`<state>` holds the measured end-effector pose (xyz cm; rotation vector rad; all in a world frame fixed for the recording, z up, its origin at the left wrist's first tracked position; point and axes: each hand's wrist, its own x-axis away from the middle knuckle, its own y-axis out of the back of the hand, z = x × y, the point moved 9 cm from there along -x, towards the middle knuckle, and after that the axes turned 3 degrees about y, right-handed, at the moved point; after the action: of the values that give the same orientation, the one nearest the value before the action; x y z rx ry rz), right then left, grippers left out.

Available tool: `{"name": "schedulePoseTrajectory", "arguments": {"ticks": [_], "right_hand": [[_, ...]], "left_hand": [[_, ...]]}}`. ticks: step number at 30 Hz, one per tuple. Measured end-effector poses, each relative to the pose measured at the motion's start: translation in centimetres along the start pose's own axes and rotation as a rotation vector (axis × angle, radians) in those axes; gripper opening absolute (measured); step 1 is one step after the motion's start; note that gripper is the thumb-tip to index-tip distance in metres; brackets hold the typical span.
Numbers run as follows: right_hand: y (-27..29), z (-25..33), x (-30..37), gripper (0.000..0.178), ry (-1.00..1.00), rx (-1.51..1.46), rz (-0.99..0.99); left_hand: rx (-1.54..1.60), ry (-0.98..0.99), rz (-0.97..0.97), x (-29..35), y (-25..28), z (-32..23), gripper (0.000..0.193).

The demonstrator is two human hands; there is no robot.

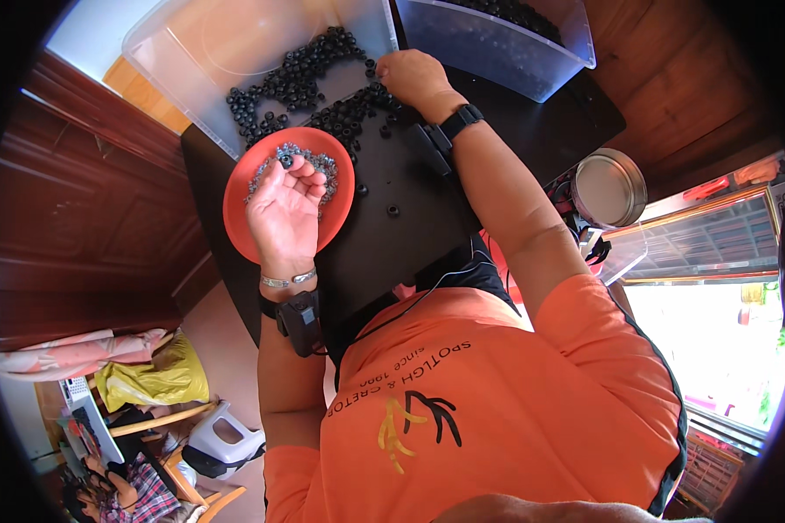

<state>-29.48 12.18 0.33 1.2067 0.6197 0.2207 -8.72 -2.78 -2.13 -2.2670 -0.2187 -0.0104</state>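
Note:
My left hand [286, 218] is palm up over a red bowl [340, 209], a small round black part [286, 161] pinched between thumb and forefinger. Its other fingers curl loosely. Many small silvery metal pieces [324, 166] lie in the bowl, partly hidden by that hand. Beyond the bowl, black round parts [301, 74] spill from a clear plastic bin [183, 44] onto the dark table [410, 253]. At the bin's right edge my right hand [414, 78] is closed, its fingertips beside the black parts. Whatever those fingers hold is hidden.
A second clear bin [532, 65] with dark parts stands at the far right. A few loose black parts [393, 210] lie near the bowl. To the right is a round metal tin [609, 187]. At lower left, a person in a checked shirt [148, 492] is near a white-grey stool [222, 440].

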Motion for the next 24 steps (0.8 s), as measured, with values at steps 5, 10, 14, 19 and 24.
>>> {"name": "schedulePoseTrajectory", "arguments": {"ticks": [5, 10, 14, 19, 24], "right_hand": [[-0.5, -0.2, -0.3, 0.018, 0.214, -0.126, 0.019], [0.2, 0.5, 0.1, 0.014, 0.225, -0.099, 0.07], [0.1, 0.0, 0.1, 0.013, 0.229, -0.141, 0.061], [-0.1, 0.2, 0.3, 0.013, 0.172, -0.081, 0.096], [0.9, 0.2, 0.2, 0.017, 0.116, -0.342, 0.074]], "left_hand": [[0.003, 0.003, -0.017, 0.0, -0.3, 0.2, 0.021], [-0.012, -0.011, -0.034, 0.3, -0.3, 0.0, 0.021], [-0.021, -0.007, -0.016, 0.3, -0.6, 0.0, 0.021], [-0.021, -0.002, -0.033, 0.2, -0.6, 0.2, 0.022], [-0.02, -0.005, -0.01, 0.3, -0.7, 0.0, 0.022]]}}
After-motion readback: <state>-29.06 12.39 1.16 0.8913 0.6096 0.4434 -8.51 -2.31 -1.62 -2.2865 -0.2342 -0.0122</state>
